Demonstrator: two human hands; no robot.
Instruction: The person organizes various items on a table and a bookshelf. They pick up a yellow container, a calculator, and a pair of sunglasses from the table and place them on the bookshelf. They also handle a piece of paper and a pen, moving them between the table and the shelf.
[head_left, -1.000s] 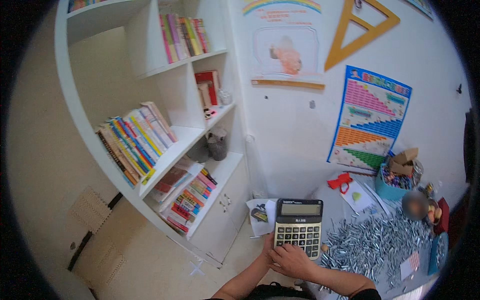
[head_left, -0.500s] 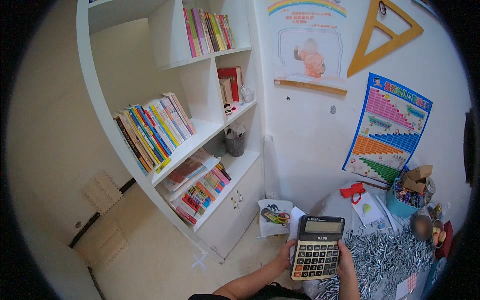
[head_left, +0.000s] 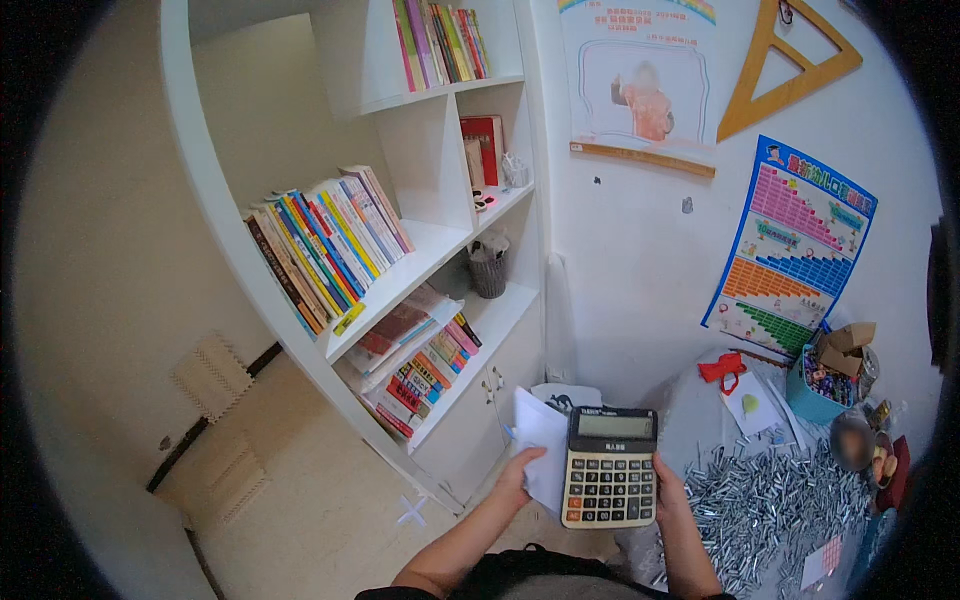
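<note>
A large calculator with a black top and beige keypad is held upright in front of me. My right hand grips its right edge, the thumb along its side. My left hand is closed on folded white paper, which stands just left of the calculator and partly behind it. A small blue tip shows beside the paper; I cannot make out what it belongs to. Right of my right hand, a heap of small silvery metal pieces covers the grey-covered table.
On the left stands a white bookshelf with books and a mesh bin. A teal basket, a red item and a paper with a green shape rest on the table. A chart and a wooden set square hang on the wall.
The calculator has shifted left and slightly up with my right hand. My left hand has come away from the calculator's edge to the left, bringing the white paper more into sight.
</note>
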